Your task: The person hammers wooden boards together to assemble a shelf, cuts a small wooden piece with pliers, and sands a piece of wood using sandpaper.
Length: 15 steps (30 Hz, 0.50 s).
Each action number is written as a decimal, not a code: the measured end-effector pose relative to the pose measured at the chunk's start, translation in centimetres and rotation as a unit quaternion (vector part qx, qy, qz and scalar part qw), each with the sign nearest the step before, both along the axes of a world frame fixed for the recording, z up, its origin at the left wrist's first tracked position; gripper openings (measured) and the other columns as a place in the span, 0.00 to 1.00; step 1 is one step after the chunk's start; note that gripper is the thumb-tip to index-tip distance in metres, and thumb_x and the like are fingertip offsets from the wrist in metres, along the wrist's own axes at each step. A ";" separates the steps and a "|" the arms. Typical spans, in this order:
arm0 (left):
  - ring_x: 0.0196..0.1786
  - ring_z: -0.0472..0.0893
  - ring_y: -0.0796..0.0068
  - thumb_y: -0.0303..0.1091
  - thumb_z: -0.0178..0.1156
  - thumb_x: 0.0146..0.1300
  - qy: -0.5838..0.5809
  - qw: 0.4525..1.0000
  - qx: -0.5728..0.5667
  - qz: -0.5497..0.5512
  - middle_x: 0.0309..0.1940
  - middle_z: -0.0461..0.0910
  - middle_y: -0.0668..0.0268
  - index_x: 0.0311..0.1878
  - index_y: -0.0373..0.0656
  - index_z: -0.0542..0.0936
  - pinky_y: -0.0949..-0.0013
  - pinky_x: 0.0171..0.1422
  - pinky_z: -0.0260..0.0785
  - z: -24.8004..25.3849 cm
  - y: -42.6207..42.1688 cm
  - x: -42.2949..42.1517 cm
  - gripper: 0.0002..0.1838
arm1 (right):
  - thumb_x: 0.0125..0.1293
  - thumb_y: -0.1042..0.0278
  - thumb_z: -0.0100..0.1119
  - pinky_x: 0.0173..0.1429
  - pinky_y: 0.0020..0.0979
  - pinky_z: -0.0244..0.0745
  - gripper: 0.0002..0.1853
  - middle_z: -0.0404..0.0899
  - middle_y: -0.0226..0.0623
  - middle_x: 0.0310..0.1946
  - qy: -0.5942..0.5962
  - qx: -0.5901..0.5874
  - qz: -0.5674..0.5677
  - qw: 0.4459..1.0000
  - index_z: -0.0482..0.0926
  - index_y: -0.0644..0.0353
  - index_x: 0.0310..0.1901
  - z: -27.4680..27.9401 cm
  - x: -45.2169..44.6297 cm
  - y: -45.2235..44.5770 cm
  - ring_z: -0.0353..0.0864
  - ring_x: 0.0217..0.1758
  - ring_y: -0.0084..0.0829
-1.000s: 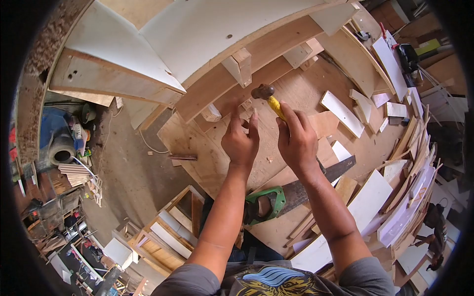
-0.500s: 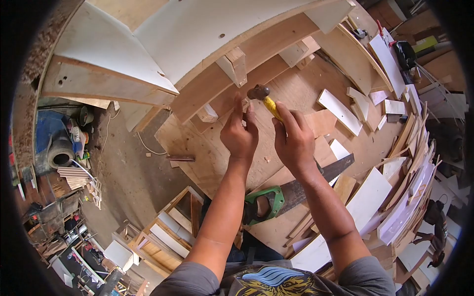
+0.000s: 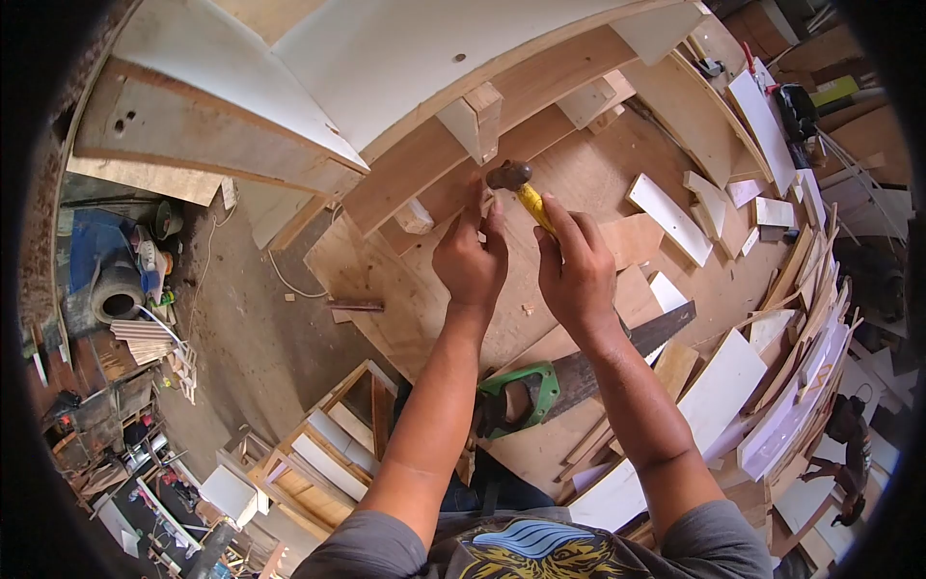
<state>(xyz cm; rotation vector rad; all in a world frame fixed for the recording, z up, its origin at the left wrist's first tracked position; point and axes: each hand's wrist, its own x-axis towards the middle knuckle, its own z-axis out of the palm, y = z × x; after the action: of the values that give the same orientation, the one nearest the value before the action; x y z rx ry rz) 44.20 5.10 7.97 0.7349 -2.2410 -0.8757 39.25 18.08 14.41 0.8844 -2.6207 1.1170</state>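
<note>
My right hand (image 3: 577, 262) is wrapped round the yellow handle of a hammer (image 3: 531, 201). The hammer's dark head is raised close to the fingertips of my left hand (image 3: 470, 256). Those left fingers are drawn together in front of the edge of a wooden frame (image 3: 446, 179); whatever they pinch is too small or hidden to make out. Between the frame's long boards stands a short wood block (image 3: 476, 121), just above my left fingertips. Beneath my forearms lies a handsaw (image 3: 579, 376) with a green handle, partly covered by my right arm.
White-faced panels (image 3: 367, 68) of a larger structure rise at the top. Offcuts, including a white board (image 3: 669, 220), lie on the right, beside a pile of long strips (image 3: 810, 357). Another person (image 3: 847, 449) is at the far right. A slatted wooden frame (image 3: 323, 444) stands lower left.
The view has shifted slightly, so the wooden structure sits a little further right and lower. Both hands keep nearly the same pose, with the hammer head still close to the left fingers.
</note>
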 end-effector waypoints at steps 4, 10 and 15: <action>0.30 0.89 0.67 0.41 0.69 0.72 -0.038 0.998 0.052 0.003 0.30 0.89 0.64 0.77 0.47 0.77 0.63 0.34 0.80 1.0 0.8 0.6 0.32 | 0.69 0.73 0.70 0.40 0.42 0.85 0.23 0.85 0.41 0.43 -0.007 0.003 -0.007 1.000 0.83 0.54 0.65 0.0 0.2 0.0 0.88 0.40 0.44; 0.28 0.89 0.66 0.46 0.68 0.72 -0.044 0.999 0.008 -0.005 0.28 0.88 0.65 0.79 0.47 0.74 0.62 0.32 0.80 -0.2 0.9 0.9 0.35 | 0.69 0.73 0.69 0.41 0.42 0.85 0.23 0.85 0.42 0.43 -0.002 0.007 -0.008 1.000 0.83 0.54 0.65 0.2 0.1 -0.1 0.89 0.41 0.45; 0.27 0.88 0.63 0.49 0.66 0.73 -0.093 0.996 -0.006 -0.013 0.28 0.88 0.65 0.79 0.48 0.75 0.59 0.32 0.81 1.1 0.7 0.9 0.34 | 0.69 0.74 0.69 0.40 0.42 0.85 0.22 0.85 0.43 0.43 0.008 0.000 -0.004 1.000 0.83 0.54 0.65 0.0 0.0 -0.1 0.89 0.40 0.45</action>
<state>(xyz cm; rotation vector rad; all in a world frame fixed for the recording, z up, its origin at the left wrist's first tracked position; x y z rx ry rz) 45.12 5.78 9.04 0.8128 -2.4220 -0.8340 39.29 17.94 14.39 0.8774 -2.6105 1.1031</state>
